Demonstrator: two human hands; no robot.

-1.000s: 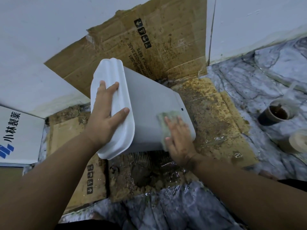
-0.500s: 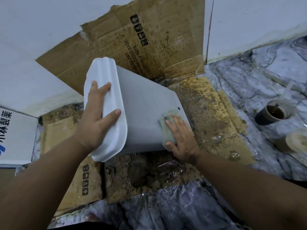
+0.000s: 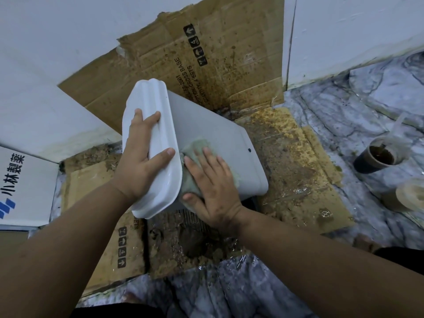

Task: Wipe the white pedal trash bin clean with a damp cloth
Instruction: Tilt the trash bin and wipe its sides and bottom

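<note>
The white pedal trash bin (image 3: 220,136) is tilted toward me over dirty cardboard, its lid (image 3: 149,111) facing me at the left. My left hand (image 3: 142,161) grips the lid, fingers on top and thumb hooked over its right edge. My right hand (image 3: 213,182) lies flat on the bin's side wall just beside the lid, pressing a pale green damp cloth (image 3: 195,148) against it. Most of the cloth is hidden under my palm. The pedal is out of sight.
Stained, wet cardboard (image 3: 293,161) covers the marble floor (image 3: 344,106) and leans on the white wall. A dark cup of brown liquid (image 3: 378,157) and a tape roll (image 3: 410,196) sit at right. A white printed box (image 3: 23,187) stands at left.
My right hand slid the cloth along the bin's side from near its base up to the lid's edge. My left hand kept its hold on the lid.
</note>
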